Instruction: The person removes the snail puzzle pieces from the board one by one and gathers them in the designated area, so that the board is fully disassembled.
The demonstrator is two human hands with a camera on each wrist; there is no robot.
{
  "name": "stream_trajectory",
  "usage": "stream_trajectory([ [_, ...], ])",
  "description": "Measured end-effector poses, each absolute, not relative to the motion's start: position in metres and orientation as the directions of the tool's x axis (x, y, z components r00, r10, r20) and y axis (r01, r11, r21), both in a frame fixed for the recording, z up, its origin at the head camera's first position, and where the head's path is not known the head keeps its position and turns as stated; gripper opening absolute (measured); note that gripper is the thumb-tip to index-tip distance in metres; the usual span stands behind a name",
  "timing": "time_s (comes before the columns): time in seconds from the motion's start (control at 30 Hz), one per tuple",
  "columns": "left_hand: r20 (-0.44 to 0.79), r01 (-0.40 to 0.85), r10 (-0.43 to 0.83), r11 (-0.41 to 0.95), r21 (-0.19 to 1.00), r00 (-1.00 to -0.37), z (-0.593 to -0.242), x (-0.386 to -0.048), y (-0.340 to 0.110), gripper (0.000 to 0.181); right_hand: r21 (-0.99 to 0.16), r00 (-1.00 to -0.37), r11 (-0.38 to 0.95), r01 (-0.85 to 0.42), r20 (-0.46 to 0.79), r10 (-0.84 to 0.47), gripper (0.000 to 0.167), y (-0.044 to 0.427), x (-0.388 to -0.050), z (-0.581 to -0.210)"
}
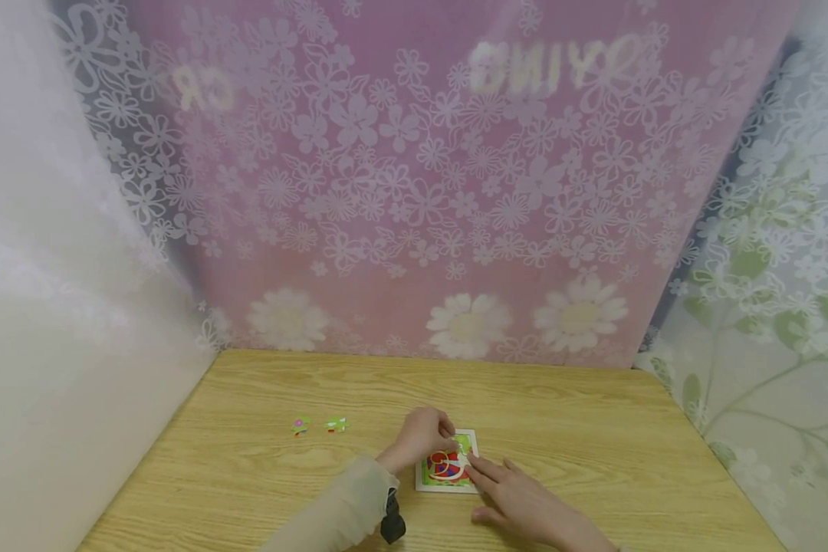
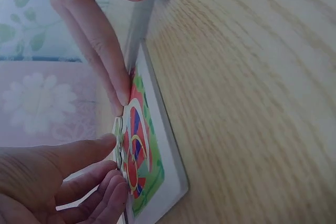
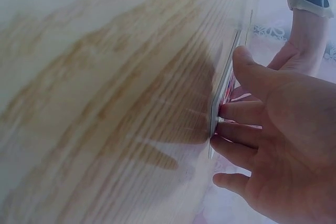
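A square picture puzzle in a white frame (image 1: 447, 491) lies on the table; its red, blue and green picture also shows in the left wrist view (image 2: 137, 145). My left hand (image 1: 419, 438) is over its upper left part, thumb and curled fingers pinching a thin green piece (image 2: 118, 134) at the puzzle's surface. Whether that piece lies flush cannot be told. My right hand (image 1: 520, 502) rests its extended fingertips on the puzzle's right side, with the thumb apart on the table side. In the right wrist view, its fingers (image 3: 239, 129) touch the frame's edge.
Two loose green puzzle pieces, one with a purple spot (image 1: 300, 425) and one with white marks (image 1: 336, 424), lie on the wooden table (image 1: 262, 483) left of the puzzle. A pink flowered sheet (image 1: 414, 230) stands behind the table, with pale sheets at both sides.
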State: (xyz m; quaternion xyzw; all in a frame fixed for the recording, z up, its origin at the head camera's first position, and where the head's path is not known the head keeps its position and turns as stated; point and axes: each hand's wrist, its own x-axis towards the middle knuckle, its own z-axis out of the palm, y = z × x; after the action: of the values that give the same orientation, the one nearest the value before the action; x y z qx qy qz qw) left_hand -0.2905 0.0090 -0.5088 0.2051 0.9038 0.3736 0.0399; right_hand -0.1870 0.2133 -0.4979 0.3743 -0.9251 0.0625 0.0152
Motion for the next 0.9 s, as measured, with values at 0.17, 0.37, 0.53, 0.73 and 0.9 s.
stream_trajectory([
  [0.17,0.093,0.367,0.403,0.681,0.634,-0.91,-0.507,-0.287,0.014,0.019,-0.126,-0.721,0.711,-0.692,0.062,-0.691,0.068,0.213,-0.187,-0.497],
  [0.37,0.108,0.384,0.407,0.694,0.609,-0.907,-0.507,-0.286,0.016,0.022,-0.132,-0.716,0.705,-0.697,0.063,-0.695,0.068,0.214,-0.188,-0.497],
  [0.53,0.11,0.375,0.413,0.644,0.667,-0.904,-0.51,-0.289,0.016,0.02,-0.113,-0.714,0.706,-0.699,0.073,-0.696,0.068,0.214,-0.187,-0.498],
  [0.73,0.092,0.304,0.379,0.549,0.779,-0.921,-0.511,-0.293,0.016,0.013,-0.109,-0.732,0.726,-0.68,0.035,-0.68,0.068,0.214,-0.186,-0.497],
  [0.9,0.054,0.232,0.354,0.483,0.844,-0.934,-0.507,-0.296,0.014,0.008,-0.093,-0.736,0.732,-0.675,0.025,-0.676,0.067,0.213,-0.185,-0.496],
])
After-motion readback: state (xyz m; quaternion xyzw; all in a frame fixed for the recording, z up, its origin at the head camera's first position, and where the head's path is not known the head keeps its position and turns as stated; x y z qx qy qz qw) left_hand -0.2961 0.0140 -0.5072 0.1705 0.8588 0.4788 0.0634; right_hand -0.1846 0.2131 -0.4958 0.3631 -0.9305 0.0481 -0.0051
